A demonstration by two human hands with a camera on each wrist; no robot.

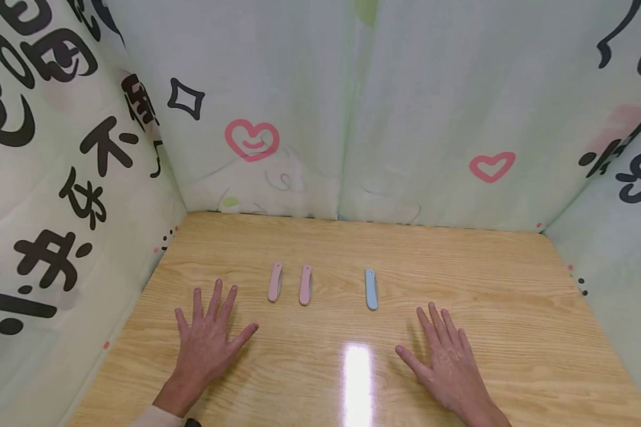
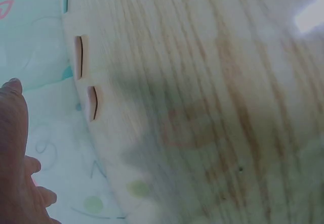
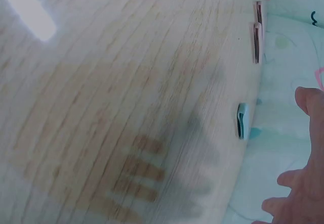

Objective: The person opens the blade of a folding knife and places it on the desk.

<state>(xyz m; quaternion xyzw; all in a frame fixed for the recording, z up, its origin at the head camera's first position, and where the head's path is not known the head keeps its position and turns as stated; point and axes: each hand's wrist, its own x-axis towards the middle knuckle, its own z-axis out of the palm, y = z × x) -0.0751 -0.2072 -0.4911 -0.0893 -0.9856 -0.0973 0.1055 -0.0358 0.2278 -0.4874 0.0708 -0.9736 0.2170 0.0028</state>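
Two pink folding knives lie folded on the wooden table, one on the left (image 1: pixel 275 283) and the other (image 1: pixel 305 285) close beside it. Farther right is a blue folding knife (image 1: pixel 371 289), also folded, with a small hole at its top end. My left hand (image 1: pixel 205 341) is spread with straight fingers, left of and nearer than the pink knives, touching none of them. To the right of the blue knife, my right hand (image 1: pixel 448 367) has its fingers extended and holds nothing. In the right wrist view the blue knife (image 3: pixel 243 121) is nearest that hand.
The table (image 1: pixel 486 267) has light wood grain and a bright glare patch (image 1: pixel 358 382) in front. Pale printed curtains enclose it: a back one (image 1: pixel 422 118), a left one (image 1: pixel 10 207) with large black characters, and a right one (image 1: pixel 625 249).
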